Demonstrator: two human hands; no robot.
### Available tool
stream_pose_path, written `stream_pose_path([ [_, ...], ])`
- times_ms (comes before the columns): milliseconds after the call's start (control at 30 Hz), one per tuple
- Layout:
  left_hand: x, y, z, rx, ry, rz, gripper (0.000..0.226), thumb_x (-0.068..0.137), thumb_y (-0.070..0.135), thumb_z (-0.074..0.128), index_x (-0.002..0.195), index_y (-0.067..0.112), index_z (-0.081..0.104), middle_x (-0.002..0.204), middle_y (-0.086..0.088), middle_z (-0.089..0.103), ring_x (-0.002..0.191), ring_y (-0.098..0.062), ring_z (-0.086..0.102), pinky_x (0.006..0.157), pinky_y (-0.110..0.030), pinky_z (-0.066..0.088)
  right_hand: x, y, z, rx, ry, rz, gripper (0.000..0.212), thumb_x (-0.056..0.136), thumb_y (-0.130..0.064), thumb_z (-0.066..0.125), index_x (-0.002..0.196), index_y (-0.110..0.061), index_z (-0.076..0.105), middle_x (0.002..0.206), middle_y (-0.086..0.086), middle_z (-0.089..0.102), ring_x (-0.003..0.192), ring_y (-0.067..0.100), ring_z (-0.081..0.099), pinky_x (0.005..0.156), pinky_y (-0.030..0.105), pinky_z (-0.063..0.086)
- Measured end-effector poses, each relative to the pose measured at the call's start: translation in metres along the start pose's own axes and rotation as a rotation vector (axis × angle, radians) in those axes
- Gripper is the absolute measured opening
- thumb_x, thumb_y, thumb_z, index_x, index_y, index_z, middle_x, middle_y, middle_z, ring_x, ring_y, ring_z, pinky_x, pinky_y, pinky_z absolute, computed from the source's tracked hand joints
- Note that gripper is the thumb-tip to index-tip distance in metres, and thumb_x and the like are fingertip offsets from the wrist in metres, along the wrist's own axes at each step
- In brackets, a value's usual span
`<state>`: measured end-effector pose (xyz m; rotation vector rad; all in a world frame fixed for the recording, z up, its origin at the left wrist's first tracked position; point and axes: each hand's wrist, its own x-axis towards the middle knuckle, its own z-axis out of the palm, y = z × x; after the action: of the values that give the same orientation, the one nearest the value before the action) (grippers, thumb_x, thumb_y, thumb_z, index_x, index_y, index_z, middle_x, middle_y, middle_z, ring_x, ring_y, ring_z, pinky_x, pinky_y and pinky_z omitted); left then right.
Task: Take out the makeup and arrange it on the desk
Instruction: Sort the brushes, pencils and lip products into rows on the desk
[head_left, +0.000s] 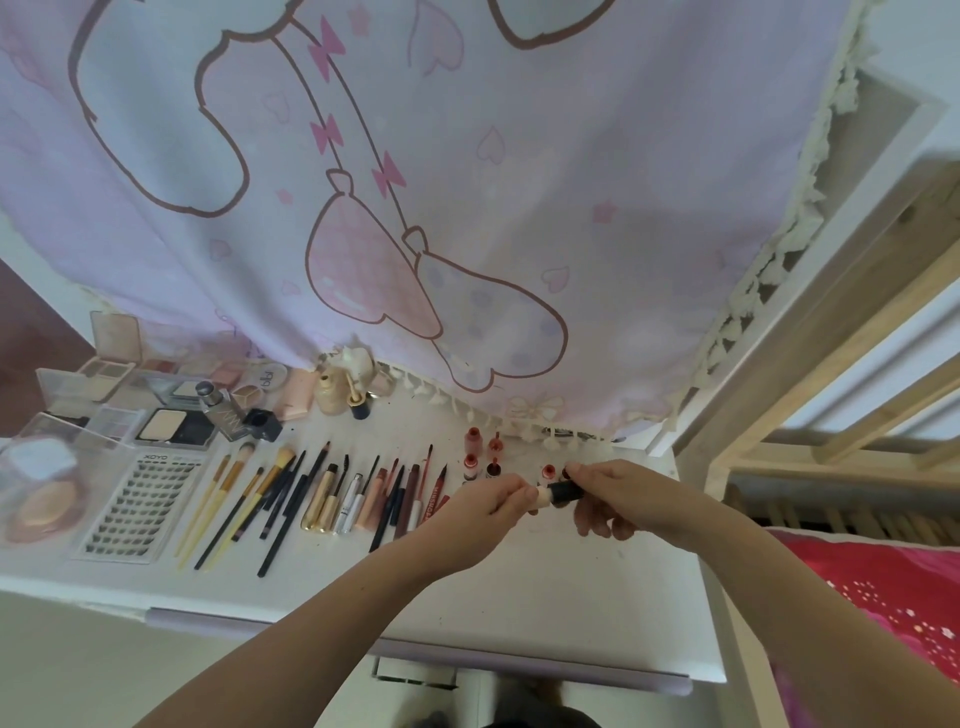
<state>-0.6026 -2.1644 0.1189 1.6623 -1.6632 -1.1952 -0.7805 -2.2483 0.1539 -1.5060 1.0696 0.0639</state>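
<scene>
A lipstick (556, 492) is pinched in both grips, left hand (485, 501) and right hand (618, 493), seemingly for capping before being stood on the tabletop (519, 587)

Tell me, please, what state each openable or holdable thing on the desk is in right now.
Lipstick: lifted off the desk, black end in the right hand, pale end pinched by the left hand.
Powder compact: lid open, lying flat.
Eyeshadow palette: lid open, raised.
Foundation bottle: uncapped, applicator lying beside it.
Small red bottles: upright, capped.
Brushes: lying flat in a row.
</scene>
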Motion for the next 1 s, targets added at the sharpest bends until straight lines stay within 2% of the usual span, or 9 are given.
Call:
stream_pose_path([
  [67,0.000,0.000,-0.001,-0.015,-0.025,0.002,0.024,0.100,0.031,0.038,0.083,0.028,0.053,0.069,0.006,0.043,0.057,-0.005,0.036,0.055,-0.016,0.032,0.001,0.003,0.001,-0.022,-0.009,-0.005,0.039,0.098,-0.042,0.040,0.090,-0.012,0.062,0.058,-0.007,0.054,0.049,0.006,0.040,0.048,0.016,0.031],
  [133,0.000,-0.001,-0.001,-0.010,-0.097,-0.007,0.021,0.100,0.033,0.039,0.091,0.024,0.056,0.069,0.009,0.044,0.058,-0.003,0.038,0.055,-0.012,0.033,0.002,0.007,0.001,-0.039,-0.036,-0.038,0.026,0.097,-0.034,0.047,0.092,-0.012,0.060,0.064,-0.007,0.054,0.056,0.007,0.041,0.051,0.017,0.033],
  [267,-0.002,-0.009,-0.003,0.065,-0.210,-0.024,0.023,0.100,0.037,0.036,0.098,0.026,0.056,0.071,0.009,0.049,0.063,-0.005,0.044,0.067,-0.021,0.040,-0.002,0.014,-0.006,-0.107,-0.033,-0.043,0.005,0.094,-0.019,0.056,0.097,-0.017,0.058,0.077,-0.005,0.062,0.064,0.006,0.049,0.053,0.017,0.039],
  [367,-0.007,-0.018,-0.010,-0.009,-0.221,-0.074,0.021,0.101,0.033,0.035,0.101,0.019,0.051,0.078,0.006,0.057,0.068,-0.007,0.053,0.073,-0.025,0.046,-0.008,0.021,-0.021,0.025,0.013,-0.017,0.006,0.092,-0.012,0.057,0.098,-0.012,0.057,0.083,0.000,0.068,0.064,0.006,0.055,0.054,0.019,0.042],
  [467,-0.010,-0.027,-0.007,-0.134,-0.229,-0.130,0.021,0.102,0.030,0.033,0.106,0.014,0.046,0.098,0.000,0.067,0.087,-0.010,0.065,0.081,-0.025,0.051,-0.010,0.035,-0.025,0.278,0.027,0.014,0.014,0.092,-0.009,0.057,0.106,-0.010,0.056,0.096,0.008,0.072,0.079,0.012,0.064,0.062,0.024,0.051],
  [600,-0.006,-0.033,0.025,-0.095,-0.081,-0.189,0.030,0.099,0.037,0.039,0.117,0.016,0.049,0.111,0.005,0.065,0.100,-0.013,0.063,0.089,-0.026,0.051,-0.001,0.062,-0.002,0.440,0.083,0.018,0.021,0.098,-0.015,0.047,0.116,-0.013,0.056,0.107,0.005,0.070,0.095,0.014,0.065,0.073,0.029,0.055],
  [700,-0.001,-0.037,0.056,0.038,0.159,-0.208,0.028,0.096,0.040,0.046,0.112,0.021,0.057,0.098,0.010,0.056,0.083,-0.002,0.054,0.074,-0.012,0.045,0.015,0.086,0.027,0.303,0.269,0.034,0.016,0.098,-0.021,0.046,0.113,-0.020,0.054,0.109,-0.006,0.067,0.105,0.010,0.059,0.080,0.025,0.049],
  [833,0.011,-0.040,0.081,0.019,0.281,-0.307,0.022,0.096,0.038,0.047,0.111,0.022,0.052,0.074,0.012,0.052,0.063,-0.001,0.050,0.057,-0.010,0.036,0.038,0.104,0.041,-0.102,0.509,-0.089,0.016,0.090,-0.023,0.060,0.103,-0.030,0.053,0.101,-0.010,0.053,0.090,0.002,0.048,0.074,0.010,0.035],
  [1000,0.030,-0.045,0.092,0.032,0.343,-0.335,0.008,0.097,0.031,0.048,0.102,0.027,0.044,0.078,0.007,0.061,0.058,-0.007,0.060,0.062,-0.022,0.054,0.074,0.111,0.051,-0.241,0.541,-0.115,0.017,0.091,-0.023,0.058,0.107,-0.019,0.054,0.095,0.000,0.057,0.081,0.012,0.052,0.069,0.017,0.040],
])
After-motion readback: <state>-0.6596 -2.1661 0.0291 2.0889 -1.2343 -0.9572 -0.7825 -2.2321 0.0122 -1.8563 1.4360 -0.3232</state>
